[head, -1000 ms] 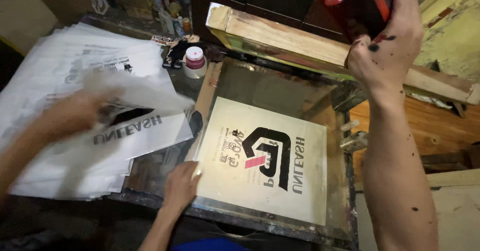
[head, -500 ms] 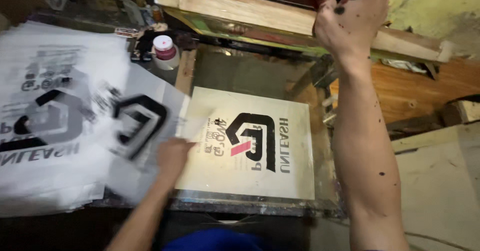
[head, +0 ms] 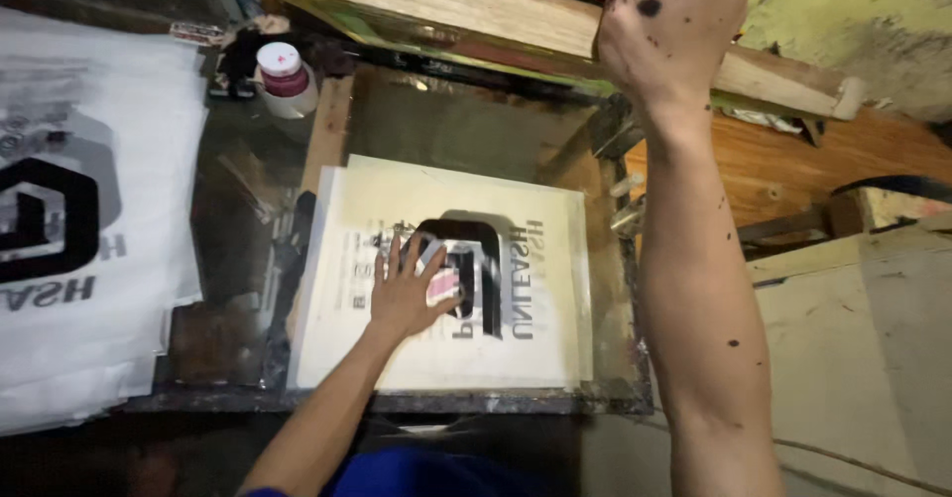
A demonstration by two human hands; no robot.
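Left hand (head: 409,294) presses flat, fingers spread, on the cream printed sheet (head: 446,279), while right hand (head: 669,31) grips the raised wooden screen frame (head: 476,6).

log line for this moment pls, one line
left hand: flat on printed sheet | right hand: holds wooden screen frame raised | stack of printed sheets: left side
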